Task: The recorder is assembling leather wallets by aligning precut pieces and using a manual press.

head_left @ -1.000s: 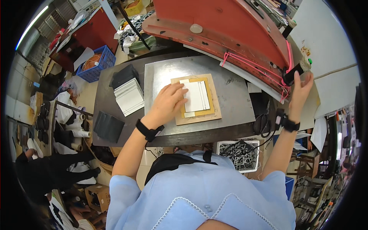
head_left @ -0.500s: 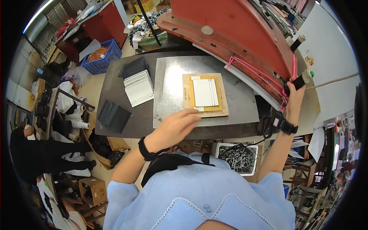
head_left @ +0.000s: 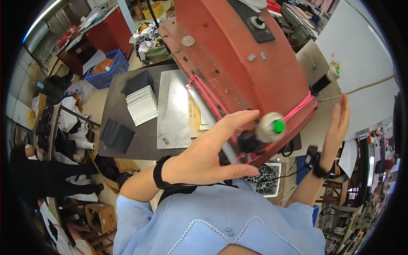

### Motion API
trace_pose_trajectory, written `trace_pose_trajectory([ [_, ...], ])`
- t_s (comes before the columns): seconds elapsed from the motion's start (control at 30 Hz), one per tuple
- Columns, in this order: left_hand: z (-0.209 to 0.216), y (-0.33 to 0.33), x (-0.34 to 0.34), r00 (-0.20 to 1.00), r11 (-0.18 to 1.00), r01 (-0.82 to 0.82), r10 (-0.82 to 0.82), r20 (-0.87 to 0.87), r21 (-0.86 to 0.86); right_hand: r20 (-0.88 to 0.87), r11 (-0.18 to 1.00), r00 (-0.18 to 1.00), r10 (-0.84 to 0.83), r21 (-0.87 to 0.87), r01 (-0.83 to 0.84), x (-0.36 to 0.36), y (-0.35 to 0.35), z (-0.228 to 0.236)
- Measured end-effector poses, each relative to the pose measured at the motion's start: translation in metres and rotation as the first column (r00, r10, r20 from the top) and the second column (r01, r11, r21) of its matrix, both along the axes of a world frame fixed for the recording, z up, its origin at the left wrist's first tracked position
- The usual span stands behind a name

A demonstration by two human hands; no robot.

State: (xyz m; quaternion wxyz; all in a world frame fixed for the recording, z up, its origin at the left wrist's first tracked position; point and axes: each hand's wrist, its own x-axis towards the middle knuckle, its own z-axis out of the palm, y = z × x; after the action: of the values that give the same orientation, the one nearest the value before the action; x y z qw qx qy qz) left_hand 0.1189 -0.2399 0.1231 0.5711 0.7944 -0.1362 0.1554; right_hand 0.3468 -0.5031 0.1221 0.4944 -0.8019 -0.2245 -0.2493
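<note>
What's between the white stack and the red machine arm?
In the head view, a metal sheet lies between them, with a partly hidden wooden board on it.

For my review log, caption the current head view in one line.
Left hand spread open beside a black handle on a red machine arm, which partly hides a metal plate; right hand open.
</note>
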Motion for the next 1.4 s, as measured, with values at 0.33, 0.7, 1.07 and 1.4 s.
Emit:
trace_pose_trajectory([
  [0.33,-0.005,0.025,-0.059,0.928,0.771,-0.305,0.371,0.007,-0.559,-0.078,0.815,0.883,0.462,0.431,-0.388,0.005,0.054,-0.012],
  [0.7,-0.005,0.055,-0.081,0.864,0.685,-0.427,0.502,-0.041,-0.590,-0.158,0.558,0.654,0.740,0.688,-0.465,-0.022,0.066,-0.011],
  [1.07,-0.036,0.059,-0.082,0.864,0.695,-0.421,0.503,-0.025,-0.582,-0.187,0.604,0.683,0.706,0.662,-0.443,-0.025,0.067,-0.034],
  [1.4,-0.016,0.041,-0.076,0.864,0.719,-0.445,0.501,-0.046,-0.534,-0.152,0.583,0.666,0.730,0.648,-0.491,-0.007,0.063,-0.020],
])
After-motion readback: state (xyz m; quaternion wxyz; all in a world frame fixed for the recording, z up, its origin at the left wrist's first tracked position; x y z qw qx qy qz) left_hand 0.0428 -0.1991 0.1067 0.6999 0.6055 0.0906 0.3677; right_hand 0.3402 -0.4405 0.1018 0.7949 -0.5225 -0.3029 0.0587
